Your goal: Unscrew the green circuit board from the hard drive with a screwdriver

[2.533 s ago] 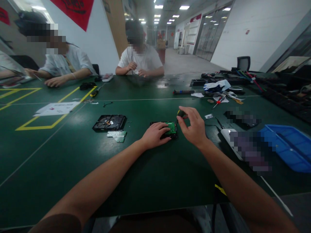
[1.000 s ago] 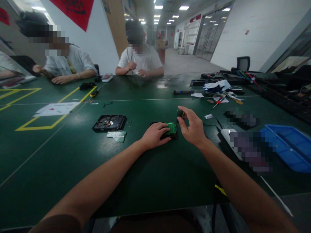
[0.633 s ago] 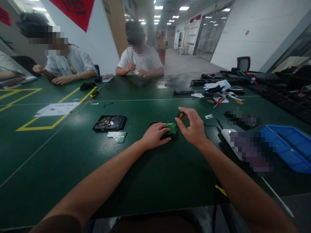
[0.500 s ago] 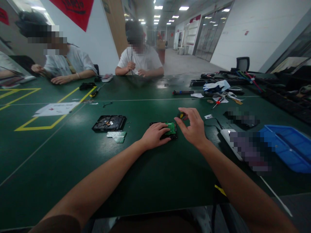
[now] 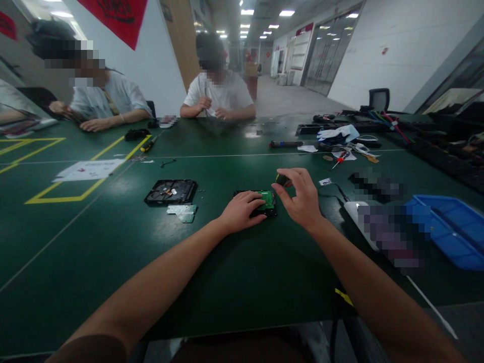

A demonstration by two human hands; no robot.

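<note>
My left hand [image 5: 245, 210] lies over a hard drive [image 5: 273, 200] with a green circuit board on top, its thumb along the near edge and its fingers across the board, holding it to the table. Between the thumb and fingers of my right hand [image 5: 298, 195] is the black and yellow handle of a screwdriver [image 5: 281, 179], just above the drive's right end. Its shaft and tip cannot be made out. To the left sit another hard drive [image 5: 170, 192], a detached circuit board [image 5: 183, 212] and several tiny screws [image 5: 201, 191].
On the right are a blue tray [image 5: 449, 232], a white device with a cable [image 5: 359, 222], a red screwdriver [image 5: 340, 159] and gloves [image 5: 338, 134]. A paper sheet [image 5: 88, 170] lies left. Two people [image 5: 217, 96] sit across the green table [image 5: 227, 282].
The screwdriver handle has turned a little in my right fingers, showing less yellow. My left hand and the hard drive keep their place.
</note>
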